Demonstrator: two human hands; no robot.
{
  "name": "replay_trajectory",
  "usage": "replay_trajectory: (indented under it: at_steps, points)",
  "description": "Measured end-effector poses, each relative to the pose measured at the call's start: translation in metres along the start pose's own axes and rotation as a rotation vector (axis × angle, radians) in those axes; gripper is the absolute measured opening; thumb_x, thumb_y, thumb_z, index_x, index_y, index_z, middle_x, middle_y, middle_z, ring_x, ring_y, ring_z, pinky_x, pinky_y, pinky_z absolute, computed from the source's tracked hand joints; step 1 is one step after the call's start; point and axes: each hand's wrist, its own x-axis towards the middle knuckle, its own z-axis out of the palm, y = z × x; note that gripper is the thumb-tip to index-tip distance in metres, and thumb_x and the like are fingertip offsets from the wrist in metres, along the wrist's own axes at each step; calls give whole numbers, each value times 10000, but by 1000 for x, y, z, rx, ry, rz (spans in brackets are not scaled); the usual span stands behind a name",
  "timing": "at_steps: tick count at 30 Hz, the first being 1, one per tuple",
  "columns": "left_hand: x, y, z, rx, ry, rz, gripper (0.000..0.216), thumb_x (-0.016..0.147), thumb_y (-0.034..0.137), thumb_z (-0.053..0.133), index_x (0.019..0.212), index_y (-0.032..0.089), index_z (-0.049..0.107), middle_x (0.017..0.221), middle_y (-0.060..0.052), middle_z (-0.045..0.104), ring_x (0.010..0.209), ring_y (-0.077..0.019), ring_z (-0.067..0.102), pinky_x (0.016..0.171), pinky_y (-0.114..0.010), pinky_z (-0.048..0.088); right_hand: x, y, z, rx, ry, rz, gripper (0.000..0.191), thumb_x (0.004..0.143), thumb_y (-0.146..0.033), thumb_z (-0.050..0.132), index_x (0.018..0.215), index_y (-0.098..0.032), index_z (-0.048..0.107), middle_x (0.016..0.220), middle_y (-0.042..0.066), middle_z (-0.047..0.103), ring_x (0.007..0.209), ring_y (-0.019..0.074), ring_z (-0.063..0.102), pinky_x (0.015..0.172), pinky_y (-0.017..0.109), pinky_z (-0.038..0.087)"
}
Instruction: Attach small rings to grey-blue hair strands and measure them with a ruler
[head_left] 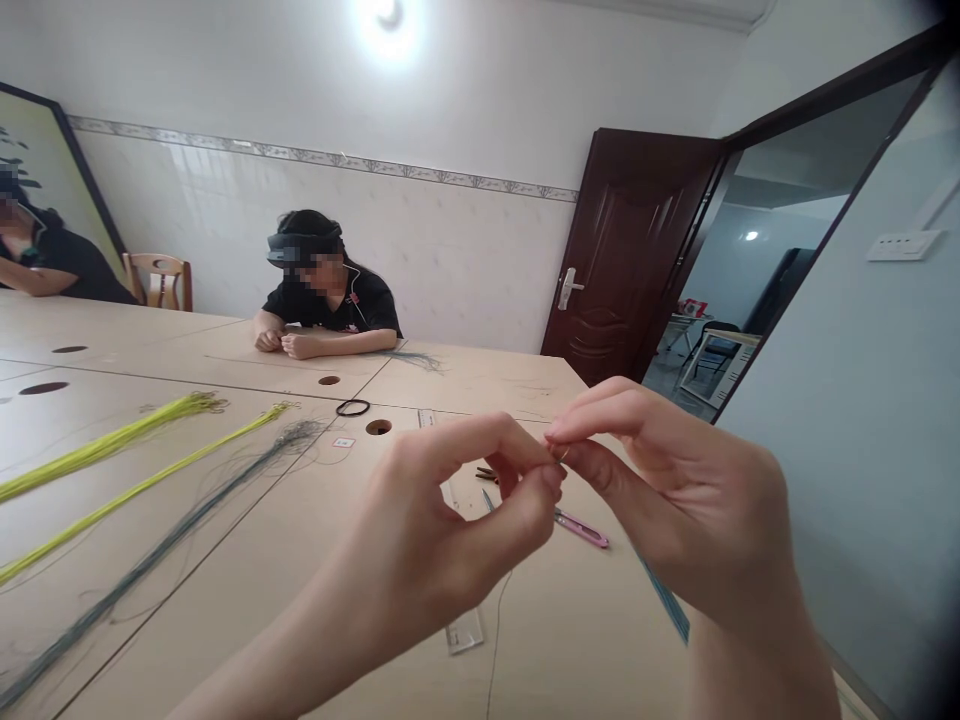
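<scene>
The left hand (427, 525) is pinching with thumb and fingertips drawn together, and the right hand (675, 490) is pinching likewise, the two almost meeting tip to tip and holding a fine strand (559, 456) between them, too small to make out fully. Below the left hand, a thin grey thread (496, 640) is trailing over the table (247, 590); whether it is joining the strand, I cannot tell. A clear ruler (466, 636) is lying beneath the left hand, which is partly covering it. Pink-handled snips (585, 531) are resting under the right hand's fingertips, and a blue-grey bundle (664, 598) is showing below that hand. Left of the left hand, a grey-green thread bundle (180, 528) is stretching across the table, with a thin yellow cord bundle (157, 482) and a thicker yellow one lying farther left. Beyond the left hand, a black ring (352, 414) is lying near a small label (344, 443). Farther beyond, a co-worker (367, 300) wearing a dark headset (304, 245) is leaning on the table. Beyond the right hand, a dark red door (615, 250) is standing open.
</scene>
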Motion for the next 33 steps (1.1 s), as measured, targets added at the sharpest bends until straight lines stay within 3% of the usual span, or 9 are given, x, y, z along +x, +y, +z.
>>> replay_trajectory:
  at_steps: [8, 12, 19, 33]
  points:
    - [0, 4, 4, -53, 45, -45, 185, 747, 69, 510, 596, 173, 540, 571, 63, 550, 579, -56, 520, 528, -136, 409, 2, 2, -7, -44, -100, -6, 137, 893, -159, 581, 964, -254, 650, 911, -35, 659, 836, 93, 607, 726, 241, 471]
    - [1, 3, 4, -134, -4, -71, 182, 761, 71, 516, 623, 180, 562, 601, 61, 572, 597, -66, 531, 559, -155, 425, 0, 3, -6, -4, -58, 26, 157, 911, -182, 553, 1026, -260, 626, 899, -29, 643, 814, 84, 604, 672, 206, 484]
    - [-1, 5, 8, -185, -9, -67, 188, 752, 46, 513, 630, 183, 558, 608, 71, 575, 593, -52, 523, 531, -121, 417, 3, 9, -2, 237, -133, 28, 93, 934, -206, 510, 905, -214, 598, 843, 9, 603, 780, 119, 590, 621, 234, 497]
    - [-4, 3, 7, -149, -18, -57, 190, 765, 48, 504, 633, 182, 534, 595, 77, 537, 575, -40, 486, 512, -106, 399, 5, 5, -1, 262, -156, 47, 100, 945, -209, 490, 894, -203, 576, 816, -9, 584, 739, 85, 567, 633, 202, 470]
